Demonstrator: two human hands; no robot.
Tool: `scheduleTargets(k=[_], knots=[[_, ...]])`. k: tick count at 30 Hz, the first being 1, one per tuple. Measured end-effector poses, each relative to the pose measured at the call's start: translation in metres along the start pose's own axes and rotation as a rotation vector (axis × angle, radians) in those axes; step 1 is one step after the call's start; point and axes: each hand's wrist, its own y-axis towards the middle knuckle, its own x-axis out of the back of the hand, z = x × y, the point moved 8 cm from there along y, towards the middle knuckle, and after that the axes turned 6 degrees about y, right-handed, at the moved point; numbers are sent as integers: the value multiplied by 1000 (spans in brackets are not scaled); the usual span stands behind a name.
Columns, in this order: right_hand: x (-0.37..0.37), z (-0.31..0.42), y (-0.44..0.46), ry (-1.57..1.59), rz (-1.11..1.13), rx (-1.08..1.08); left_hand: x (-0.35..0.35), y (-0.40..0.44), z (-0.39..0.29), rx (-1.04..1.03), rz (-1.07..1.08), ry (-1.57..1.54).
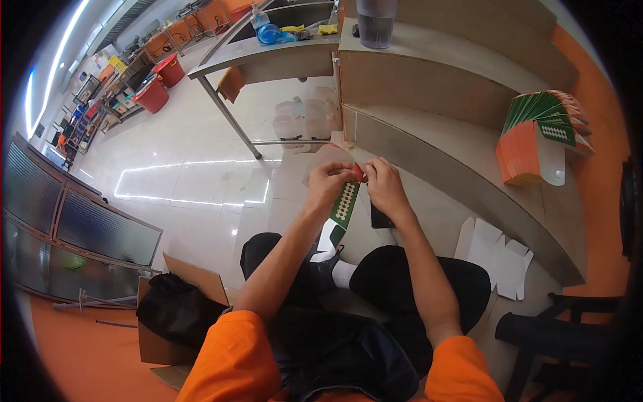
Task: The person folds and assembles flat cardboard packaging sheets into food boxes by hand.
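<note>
A printed cardboard box blank (345, 203), green with a pale diamond pattern, white at its lower end and orange near its top, hangs between my hands above my lap. My left hand (329, 184) pinches its upper edge from the left. Close beside it, my right hand (387, 189) pinches the orange part from the right. The fingertips of both hands nearly meet there and hide part of the fold. A dark flat phone-like object (382, 216) lies just below my right hand.
A stack of green and orange box blanks (539, 144) sits on the step at right. White flat blanks (495, 254) lie below it. A clear cup (376, 25) stands on the upper step. An open carton (194, 268) with a black bag (175, 309) is at lower left.
</note>
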Motion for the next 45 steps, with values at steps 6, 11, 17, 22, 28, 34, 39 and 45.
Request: scheduleTargets(k=[6,11,17,22,28,34,39,45], knots=[[0,-19,5,84,22,-127,-1,-2,1,37,-33,16],[0,7,0,-22,63,32,-11,-2,3,-42,56,-63],[-1,19,-3,-142,72,97,-7,-6,-1,-87,-47,84],[9,-5,2,-159,-23,-2,-12,-8,-2,-19,-57,91],[8,-20,4,1,47,-183,-14,-7,5,32,-58,26],[7,-30,5,128,92,-209,-16,-7,6,58,13,-94],[13,-14,3,83,-37,-138,-20,-5,14,105,123,-259],[16,-12,2,63,-134,-57,-24,0,17,143,163,-464]])
